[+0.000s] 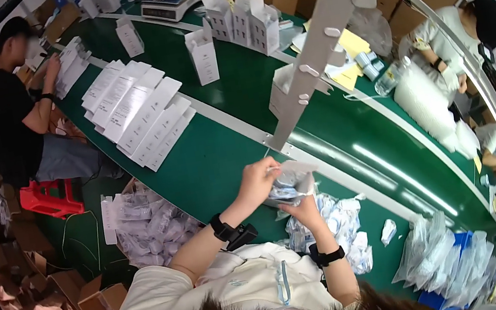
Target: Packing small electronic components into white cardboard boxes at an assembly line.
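Observation:
In front of me I hold a small white carton (303, 189) with its top open. Clear plastic-wrapped contents (286, 183) show inside it. My left hand (259, 181) is closed, its fingertips pinching the carton's upper left edge. My right hand (304, 210) grips the carton from its near side, thumb and fingers on the wall. Just under and beside my right hand lies a heap of small white and blue plastic packets (339, 225). A single packet (389, 232) lies apart to its right.
Rows of white cartons (134, 109) cover the bench at left. Upright open cartons (202, 57) stand on the green belt (337, 132). A metal post (332, 27) rises beyond my hands. Clear bags (434, 248) fill a blue bin at right. Co-workers sit left (21, 109) and right (450, 39).

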Motion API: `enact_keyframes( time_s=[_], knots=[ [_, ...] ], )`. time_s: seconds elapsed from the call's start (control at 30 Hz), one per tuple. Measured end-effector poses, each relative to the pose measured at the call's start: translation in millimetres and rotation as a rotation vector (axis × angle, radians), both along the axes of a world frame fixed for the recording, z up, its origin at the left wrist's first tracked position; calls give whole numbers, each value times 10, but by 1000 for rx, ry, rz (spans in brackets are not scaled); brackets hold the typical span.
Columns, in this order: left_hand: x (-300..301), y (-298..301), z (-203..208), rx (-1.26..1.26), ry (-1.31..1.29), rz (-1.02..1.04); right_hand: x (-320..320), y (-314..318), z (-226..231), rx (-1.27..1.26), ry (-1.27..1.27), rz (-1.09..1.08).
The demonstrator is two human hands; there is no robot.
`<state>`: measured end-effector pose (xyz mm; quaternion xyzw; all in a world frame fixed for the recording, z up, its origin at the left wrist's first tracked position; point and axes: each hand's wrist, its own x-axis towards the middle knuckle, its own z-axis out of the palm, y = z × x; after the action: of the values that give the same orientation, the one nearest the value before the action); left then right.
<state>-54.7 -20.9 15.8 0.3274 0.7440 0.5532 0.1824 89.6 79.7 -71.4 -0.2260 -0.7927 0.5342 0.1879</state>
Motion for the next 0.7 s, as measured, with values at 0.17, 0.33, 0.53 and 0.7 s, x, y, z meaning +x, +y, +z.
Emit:
enact_keyframes(
  time_s=[0.17, 0.33, 0.53, 0.7],
  knots=[
    [172, -2, 316, 291, 142, 57, -78, 512, 525, -243, 157, -120],
    [36, -672, 570, 295, 137, -38, -513, 1965, 302, -47, 331, -435],
    [-940, -1899, 835, 448, 348, 577, -811, 2488, -147, 182, 259, -549],
    [-2791, -2996, 617, 507, 220, 950, -580, 2357, -297, 569, 8, -870]
  ],
)
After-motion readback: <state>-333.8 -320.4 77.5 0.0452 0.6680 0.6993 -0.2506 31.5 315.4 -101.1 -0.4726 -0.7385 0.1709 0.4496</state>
